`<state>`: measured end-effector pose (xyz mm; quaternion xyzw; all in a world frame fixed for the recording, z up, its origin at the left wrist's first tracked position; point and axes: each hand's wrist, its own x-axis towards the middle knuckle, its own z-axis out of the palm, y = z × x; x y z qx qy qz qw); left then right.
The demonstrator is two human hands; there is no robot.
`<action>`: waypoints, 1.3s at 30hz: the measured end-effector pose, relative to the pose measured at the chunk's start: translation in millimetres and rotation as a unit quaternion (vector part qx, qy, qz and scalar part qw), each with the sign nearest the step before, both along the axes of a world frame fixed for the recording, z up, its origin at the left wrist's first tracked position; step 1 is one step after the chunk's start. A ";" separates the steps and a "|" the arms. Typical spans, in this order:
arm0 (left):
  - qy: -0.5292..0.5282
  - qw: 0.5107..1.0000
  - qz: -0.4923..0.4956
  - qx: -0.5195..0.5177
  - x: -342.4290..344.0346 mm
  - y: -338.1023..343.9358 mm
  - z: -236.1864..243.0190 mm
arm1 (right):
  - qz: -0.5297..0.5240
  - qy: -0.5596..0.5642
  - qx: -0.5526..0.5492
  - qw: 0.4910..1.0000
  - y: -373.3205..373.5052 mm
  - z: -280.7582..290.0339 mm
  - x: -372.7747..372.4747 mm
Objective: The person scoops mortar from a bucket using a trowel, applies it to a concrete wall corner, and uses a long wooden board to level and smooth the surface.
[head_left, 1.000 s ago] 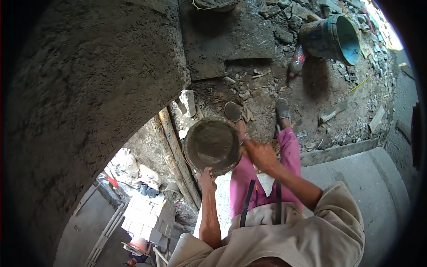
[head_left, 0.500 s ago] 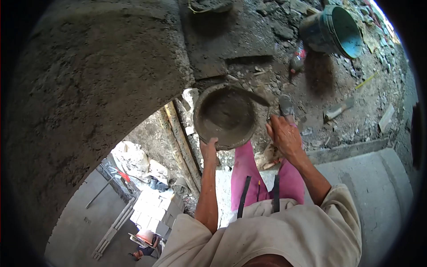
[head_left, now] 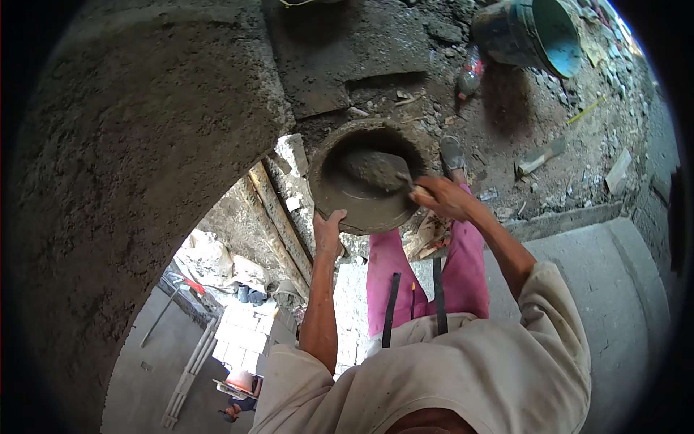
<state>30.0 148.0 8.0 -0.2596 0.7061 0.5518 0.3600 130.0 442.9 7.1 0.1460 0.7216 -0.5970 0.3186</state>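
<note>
A round mortar pan (head_left: 416, 142) is in front of me, with wet grey mortar (head_left: 361, 207) spread over its bottom. My left hand (head_left: 328, 231) grips its near left rim, thumb over the edge. In my right hand (head_left: 447, 199) is the wooden handle of a trowel (head_left: 377, 171). The blade is inside the outline of the pan and carries a heap of mortar; I cannot tell whether it touches the mortar below.
A rough plastered wall (head_left: 144, 130) fills the left. Wooden poles (head_left: 280, 220) lie beneath it. A teal bucket (head_left: 531, 36) lies tilted at far right near a plastic bottle (head_left: 470, 76). Rubble covers the ground. Far below at lower left is another person (head_left: 235, 409).
The trowel has swung from the pan's right rim into the pan and now bears mortar. My right hand has moved slightly left. The left hand keeps its hold on the rim.
</note>
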 end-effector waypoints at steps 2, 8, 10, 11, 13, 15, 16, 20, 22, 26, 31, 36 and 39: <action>-0.064 0.997 0.046 0.008 -3.5 -0.2 -13.1 | -0.035 -0.004 -0.046 0.998 6.4 11.6 15.2; -0.075 0.985 0.151 -0.021 4.9 -27.3 -62.3 | -0.253 -0.104 -0.156 0.949 -7.3 24.3 26.7; -0.066 0.983 0.167 -0.040 10.0 -43.2 -67.7 | -0.351 -0.126 -0.233 0.898 -11.4 18.0 22.7; -0.086 0.979 0.173 -0.072 10.0 -57.5 -67.8 | -0.444 -0.046 -0.183 0.876 -16.1 14.2 17.1; -0.106 0.972 0.177 -0.107 10.6 -87.1 -67.3 | -0.550 0.055 -0.029 0.833 -23.8 0.3 0.4; -0.123 0.959 0.149 -0.207 15.4 -114.9 -64.4 | -0.605 0.075 0.056 0.791 -43.8 -32.2 -35.4; -0.124 0.958 0.150 -0.210 17.1 -122.5 -60.1 | -0.654 0.094 0.145 0.736 -58.6 -50.4 -56.5; -0.132 0.952 0.165 -0.222 22.1 -123.5 -46.4 | -0.557 0.071 0.213 0.800 -182.4 -160.3 -127.4; -0.120 0.954 0.202 -0.184 47.1 -158.0 -42.5 | -0.358 0.092 0.124 0.921 -258.2 -92.1 -196.1; -0.102 0.968 0.158 -0.170 71.7 -173.1 -24.2 | -0.330 0.098 -0.310 0.886 -287.4 139.7 -228.1; -0.078 0.987 0.090 -0.107 57.6 -141.1 8.8 | -0.214 0.148 -0.040 0.965 -207.2 119.5 -119.6; -0.108 0.962 0.237 -0.087 24.6 -75.1 63.1 | 0.098 0.023 0.274 0.957 -101.4 98.6 -21.0; -0.046 0.983 0.164 -0.064 13.2 -52.1 77.8 | 0.071 0.025 0.355 0.932 -82.9 99.3 -28.1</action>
